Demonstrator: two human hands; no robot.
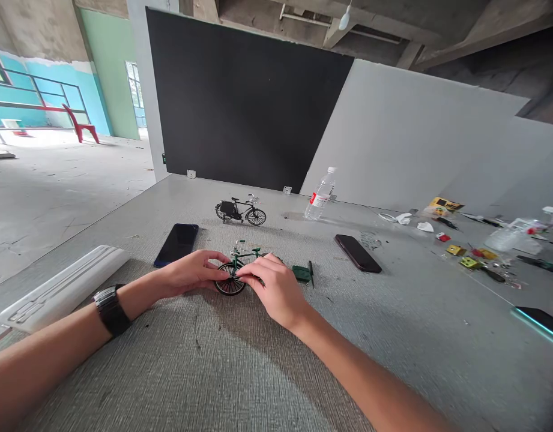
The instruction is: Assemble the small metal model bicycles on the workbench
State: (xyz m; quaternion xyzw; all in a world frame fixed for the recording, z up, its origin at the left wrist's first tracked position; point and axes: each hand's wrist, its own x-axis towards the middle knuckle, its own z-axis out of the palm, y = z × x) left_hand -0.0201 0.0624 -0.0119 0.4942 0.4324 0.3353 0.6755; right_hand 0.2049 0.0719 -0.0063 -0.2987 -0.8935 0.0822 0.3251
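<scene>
A green model bicycle (245,255) stands on the grey table, its front wheel (230,287) turned toward me. My left hand (193,271) grips that wheel from the left, thumb and fingers around its edge. At the wheel's hub, the fingertips of my right hand (276,285) are pinched together; any small part between them is hidden. The right hand also covers the rear of the bicycle. Just right of it lies a green piece (302,273) with a dark bar at its end. Farther back, a finished-looking black model bicycle (241,210) stands upright.
Phones lie left (177,243) and right (358,253) of the hands. A white plastic case (62,288) sits at the left. Behind stands a water bottle (319,197). Small parts, yellow blocks (469,263) and tools are scattered at the right, near a lit-edged device (541,323).
</scene>
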